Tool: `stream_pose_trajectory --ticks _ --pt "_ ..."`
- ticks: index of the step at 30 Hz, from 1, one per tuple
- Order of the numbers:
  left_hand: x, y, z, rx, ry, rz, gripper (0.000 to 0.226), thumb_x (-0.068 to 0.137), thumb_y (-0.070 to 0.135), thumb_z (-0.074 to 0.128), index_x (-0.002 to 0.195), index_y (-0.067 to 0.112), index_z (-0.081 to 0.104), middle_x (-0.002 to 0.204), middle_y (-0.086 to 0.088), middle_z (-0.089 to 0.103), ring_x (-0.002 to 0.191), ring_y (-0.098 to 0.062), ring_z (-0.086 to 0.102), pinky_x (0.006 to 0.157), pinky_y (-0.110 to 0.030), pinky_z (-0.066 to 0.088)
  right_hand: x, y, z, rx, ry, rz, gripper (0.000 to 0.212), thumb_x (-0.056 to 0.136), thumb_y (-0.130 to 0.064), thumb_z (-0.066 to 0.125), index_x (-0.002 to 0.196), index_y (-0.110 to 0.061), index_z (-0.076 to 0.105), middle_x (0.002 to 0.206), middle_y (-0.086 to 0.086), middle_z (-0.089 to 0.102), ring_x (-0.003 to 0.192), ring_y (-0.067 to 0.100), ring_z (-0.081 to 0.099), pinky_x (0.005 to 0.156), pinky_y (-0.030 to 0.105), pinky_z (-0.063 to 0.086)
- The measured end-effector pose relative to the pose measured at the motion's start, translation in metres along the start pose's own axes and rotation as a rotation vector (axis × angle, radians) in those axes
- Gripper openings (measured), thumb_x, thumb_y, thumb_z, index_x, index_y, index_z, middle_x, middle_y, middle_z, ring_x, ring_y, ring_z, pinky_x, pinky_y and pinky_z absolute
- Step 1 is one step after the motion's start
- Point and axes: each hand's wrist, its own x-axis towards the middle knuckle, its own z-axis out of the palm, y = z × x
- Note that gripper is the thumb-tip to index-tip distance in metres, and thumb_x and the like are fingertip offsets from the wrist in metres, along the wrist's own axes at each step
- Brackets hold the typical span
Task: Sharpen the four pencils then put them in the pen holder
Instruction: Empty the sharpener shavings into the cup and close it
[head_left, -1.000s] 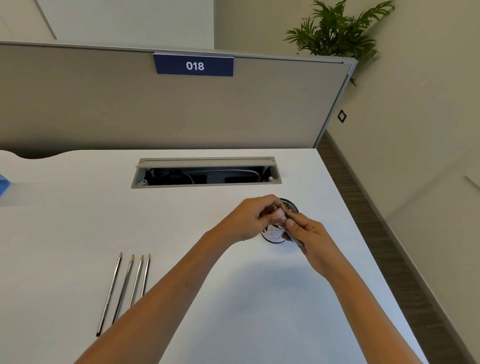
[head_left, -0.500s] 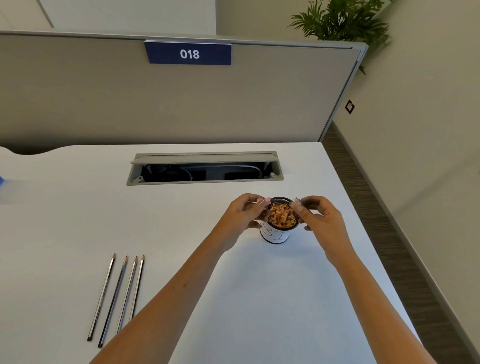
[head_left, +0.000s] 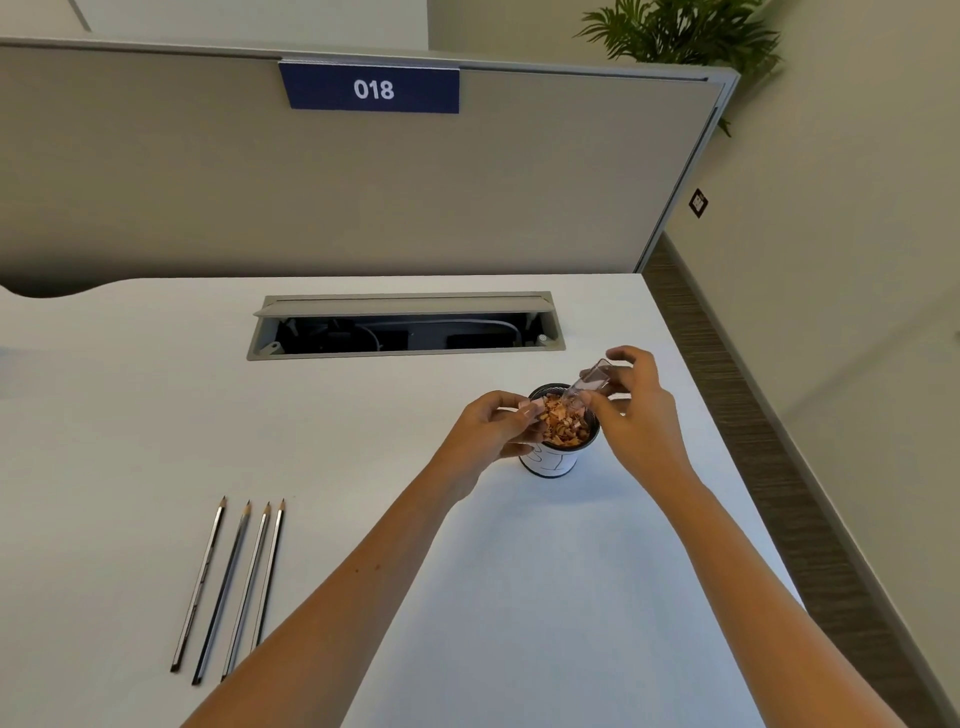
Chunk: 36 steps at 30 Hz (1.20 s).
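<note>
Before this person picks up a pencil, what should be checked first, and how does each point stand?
1. Four pencils lying within reach on the desk: ok.
2. Pencil tips pointed: cannot tell.
3. Right hand free: not ok, it holds a clear case.
4. Left hand free: cannot tell, its fingers curl at the cup.
5. Cup has room: not ok, shavings fill it.

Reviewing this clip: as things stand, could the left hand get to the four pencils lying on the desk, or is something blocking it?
Probably yes. The left hand is at the cup of shavings, fingers curled on something small that I cannot identify. The four pencils lie to its left on the bare desk, with nothing between.
</note>
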Motion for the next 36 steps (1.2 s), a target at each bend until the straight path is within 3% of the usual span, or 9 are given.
stream_pose_trajectory --ticks 4,8,10,14,16,23,29,36 --pt "0.001 0.001 0.0 0.034 -0.009 0.005 0.031 0.092 0.026 0.068 0.114 0.005 0.062 0.096 -0.011 0.074 0.082 -0.019 0.072 0.078 -0.03 0.06 -0.005 -0.003 0.001 0.019 0.096 -0.065 0.059 0.084 -0.012 0.069 0.127 -0.021 0.029 0.105 -0.002 0.064 0.089 0.011 0.063 0.07 0.004 0.047" --pt "0.0 0.002 0.0 0.045 -0.021 0.015 0.031 0.091 0.026 0.068 0.114 0.005 0.062 0.096 -0.011 0.074 0.082 -0.02 0.072 0.08 -0.032 0.059 -0.006 -0.002 0.001 -0.046 0.103 -0.173 0.041 0.084 -0.012 0.068 0.114 -0.021 0.042 0.1 -0.007 0.062 0.089 0.012 0.064 0.071 0.008 0.051" --pt "0.0 0.003 0.0 0.053 -0.026 0.019 0.031 0.091 0.027 0.068 0.113 0.006 0.062 0.095 -0.01 0.075 0.08 -0.019 0.072 0.078 -0.03 0.059 -0.007 -0.002 0.003 -0.056 0.108 -0.157 0.043 0.083 -0.014 0.068 0.115 -0.02 0.041 0.099 -0.008 0.061 0.087 0.009 0.063 0.07 0.012 0.051" --pt "0.001 0.002 -0.001 0.069 -0.032 0.025 0.03 0.09 0.029 0.069 0.111 0.008 0.063 0.095 -0.009 0.076 0.08 -0.018 0.073 0.075 -0.027 0.06 -0.008 -0.003 0.006 -0.06 0.111 -0.173 0.045 0.083 -0.017 0.068 0.111 -0.033 0.036 0.095 -0.013 0.06 0.084 -0.001 0.062 0.067 0.008 0.048" --pt "0.001 0.002 -0.001 0.064 -0.033 0.022 0.03 0.09 0.028 0.07 0.11 0.008 0.063 0.095 -0.009 0.076 0.079 -0.018 0.073 0.074 -0.027 0.059 -0.008 -0.003 0.006 -0.05 0.135 -0.169 0.046 0.083 -0.018 0.068 0.113 -0.031 0.036 0.093 -0.014 0.06 0.082 -0.005 0.062 0.065 0.004 0.048" --pt "0.001 0.005 -0.001 0.063 -0.027 0.003 0.03 0.09 0.026 0.069 0.111 0.005 0.064 0.094 -0.011 0.075 0.079 -0.019 0.072 0.078 -0.029 0.06 -0.009 0.001 0.01 -0.074 0.113 -0.176 0.04 0.085 -0.019 0.066 0.114 -0.029 0.041 0.097 -0.007 0.064 0.086 0.007 0.064 0.065 0.005 0.049" --pt "-0.002 0.01 -0.002 0.041 -0.068 -0.024 0.015 0.097 0.017 0.06 0.104 0.005 0.064 0.088 -0.009 0.071 0.077 -0.019 0.068 0.08 -0.029 0.059 -0.013 0.0 0.009 -0.065 0.165 -0.172 0.044 0.083 -0.016 0.066 0.102 -0.044 0.038 0.091 -0.023 0.058 0.089 -0.004 0.058 0.076 0.002 0.043" --pt "-0.006 0.026 -0.003 -0.339 -0.177 -0.243 0.021 0.104 0.012 0.044 0.105 0.001 0.062 0.076 -0.01 0.066 0.061 -0.013 0.063 0.062 -0.023 0.06 -0.015 0.002 0.008 0.07 0.135 -0.093 0.039 0.082 -0.01 0.068 0.106 -0.027 0.043 0.093 -0.009 0.064 0.088 0.005 0.066 0.071 0.008 0.051"
